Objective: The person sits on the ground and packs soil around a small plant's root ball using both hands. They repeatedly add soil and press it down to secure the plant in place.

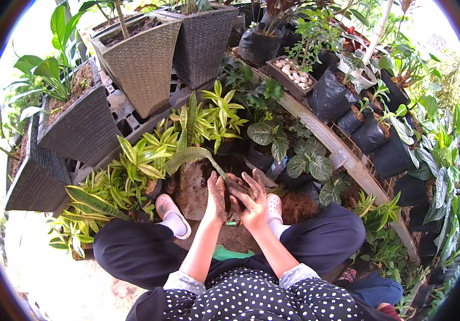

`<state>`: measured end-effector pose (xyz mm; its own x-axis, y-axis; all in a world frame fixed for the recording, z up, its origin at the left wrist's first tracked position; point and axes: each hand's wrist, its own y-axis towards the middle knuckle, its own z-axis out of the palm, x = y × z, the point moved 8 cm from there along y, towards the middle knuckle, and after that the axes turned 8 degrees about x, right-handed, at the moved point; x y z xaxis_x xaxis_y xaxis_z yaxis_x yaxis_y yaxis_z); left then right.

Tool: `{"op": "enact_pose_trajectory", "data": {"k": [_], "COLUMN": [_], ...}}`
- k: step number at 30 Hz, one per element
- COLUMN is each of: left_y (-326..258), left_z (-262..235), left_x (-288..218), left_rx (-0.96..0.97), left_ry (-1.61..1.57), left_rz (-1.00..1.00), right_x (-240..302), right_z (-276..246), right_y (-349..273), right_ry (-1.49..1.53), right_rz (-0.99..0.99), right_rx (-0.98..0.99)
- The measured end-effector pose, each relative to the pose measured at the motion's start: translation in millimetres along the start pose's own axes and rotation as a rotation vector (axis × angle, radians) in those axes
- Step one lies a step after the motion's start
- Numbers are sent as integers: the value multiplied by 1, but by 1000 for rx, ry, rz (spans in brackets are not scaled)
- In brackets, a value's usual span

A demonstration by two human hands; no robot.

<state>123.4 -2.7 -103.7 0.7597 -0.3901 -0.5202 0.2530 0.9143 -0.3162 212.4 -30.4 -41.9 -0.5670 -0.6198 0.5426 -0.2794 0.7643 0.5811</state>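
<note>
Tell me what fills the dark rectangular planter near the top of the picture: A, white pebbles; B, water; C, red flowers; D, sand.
A: the dark rectangular planter is topped with white pebbles around a small leafy plant, far beyond the soil-smeared left hand and right hand.

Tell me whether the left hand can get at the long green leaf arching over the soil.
Probably yes. The left hand rests soil-caked right below the long green leaf, whose stem runs down beside it; nothing lies between them, and the right hand stays off to the side.

A dark soil clump [235,188] with one long, drooping green leaf [189,156].
</note>
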Motion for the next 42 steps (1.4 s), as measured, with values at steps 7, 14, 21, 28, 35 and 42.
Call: {"op": "enact_pose_trajectory", "data": {"k": [7,14,21,28,35,42], "left_y": [1,-4,-3,-1,16,15], "left_z": [-2,3,0,7,-9,2], "left_x": [-8,-3,0,-5,-4,-2], "left_rx": [-8,-14,2,73,120,181], "left_ry": [86,6,-38,-144,-483,-490], "left_rz": [86,24,-10,41,97,29], "right_x": [17,9,12,12,33,37], "right_z": [-20,-8,-6,-11,-12,-11], "right_y": [23,2,1,10,21,3], "right_ry": [-52,23,-80,-22,-32,-33], "right_rz": [157,-27,-63,121,227,32], "right_rx": [-58,-98,-32,-35,119,-9]}}
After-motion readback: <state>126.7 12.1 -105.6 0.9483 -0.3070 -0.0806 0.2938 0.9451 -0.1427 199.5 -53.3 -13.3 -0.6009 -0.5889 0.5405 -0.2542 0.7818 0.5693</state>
